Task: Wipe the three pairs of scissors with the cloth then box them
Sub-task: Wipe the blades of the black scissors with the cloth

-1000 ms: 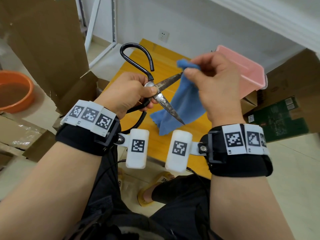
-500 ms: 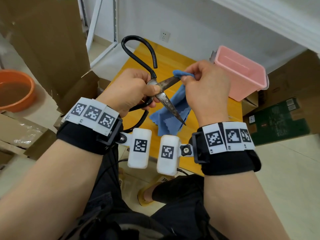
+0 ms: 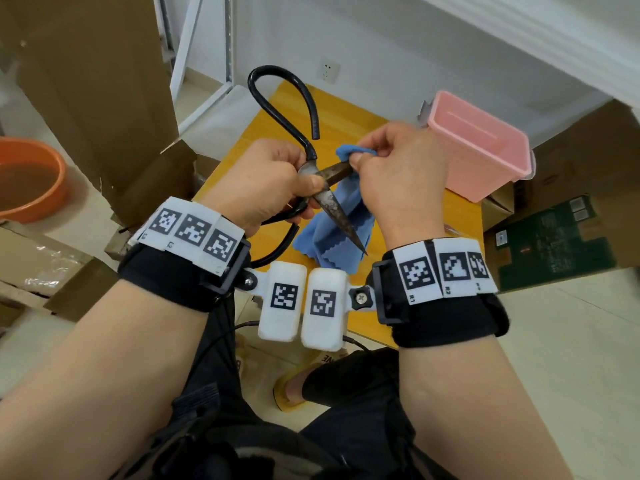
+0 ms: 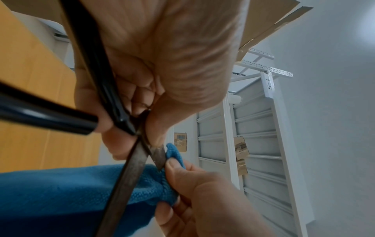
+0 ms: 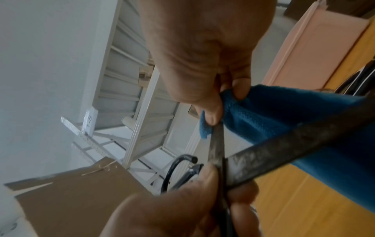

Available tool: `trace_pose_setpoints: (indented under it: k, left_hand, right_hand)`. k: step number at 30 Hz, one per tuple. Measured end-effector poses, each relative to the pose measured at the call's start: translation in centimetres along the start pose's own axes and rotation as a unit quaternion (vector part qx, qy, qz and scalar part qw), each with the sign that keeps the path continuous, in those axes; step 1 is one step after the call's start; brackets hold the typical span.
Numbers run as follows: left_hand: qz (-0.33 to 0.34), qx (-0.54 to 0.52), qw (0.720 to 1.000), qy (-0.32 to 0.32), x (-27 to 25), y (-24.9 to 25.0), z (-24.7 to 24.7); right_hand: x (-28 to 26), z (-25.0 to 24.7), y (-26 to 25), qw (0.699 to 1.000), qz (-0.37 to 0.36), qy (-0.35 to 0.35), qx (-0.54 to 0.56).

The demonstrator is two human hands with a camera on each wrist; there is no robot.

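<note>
Left hand (image 3: 263,181) grips scissors (image 3: 332,206) at pivot – blades splayed for access – while right hand (image 3: 398,181) fingers pinch cloth (image 3: 332,233) onto upper blade.

A white tag (image 4: 268,84) on the metal shelving (image 4: 253,144) reads "1-5"; wristband markers (image 3: 446,268) read "R1", "R2".
</note>
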State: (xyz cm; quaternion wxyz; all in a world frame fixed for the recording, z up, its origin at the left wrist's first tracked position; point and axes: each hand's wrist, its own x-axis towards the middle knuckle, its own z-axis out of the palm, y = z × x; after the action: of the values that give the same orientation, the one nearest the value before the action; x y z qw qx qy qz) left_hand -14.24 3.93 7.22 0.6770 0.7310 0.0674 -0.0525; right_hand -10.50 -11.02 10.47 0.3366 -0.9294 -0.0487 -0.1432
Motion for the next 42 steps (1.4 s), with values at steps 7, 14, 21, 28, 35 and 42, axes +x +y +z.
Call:
trace_pose_setpoints:
  k: [7, 14, 21, 28, 35, 42]
  left_hand:
    - [0.002, -0.003, 1.0, 0.007, 0.0, -0.2, -0.1]
    - [0.005, -0.029, 0.999, -0.011, -0.3, -0.4, 0.0]
    - [0.005, -0.037, 0.999, -0.001, -0.1, 0.0, -0.2]
    - [-0.007, -0.05, 0.999, -0.015, -0.5, -0.1, -0.1]
    - [-0.006, -0.037, 0.999, -0.023, -0.6, -0.1, -0.1]
    - [-0.012, -0.043, 0.998, -0.048, -0.8, -0.4, -0.1]
  right_hand:
    - [0.1, 0.0, -0.1, 0.998, -0.007, -0.066, 0.004]
    - [0.7, -1.0, 1.0, 1.0, 0.011, -0.006, 0.016]
    - [-0.4, 0.0, 0.2, 0.998, -0.023, -0.044, 0.024]
    - [0.6, -1.5, 0.6, 1.0, -0.004, -0.002, 0.018]
    - [0.1, -0.8, 0.9, 0.999, 0.002, -0.031, 0.027]
    - [0.8, -2.8, 1.6, 0.999, 0.025, -0.006, 0.044]
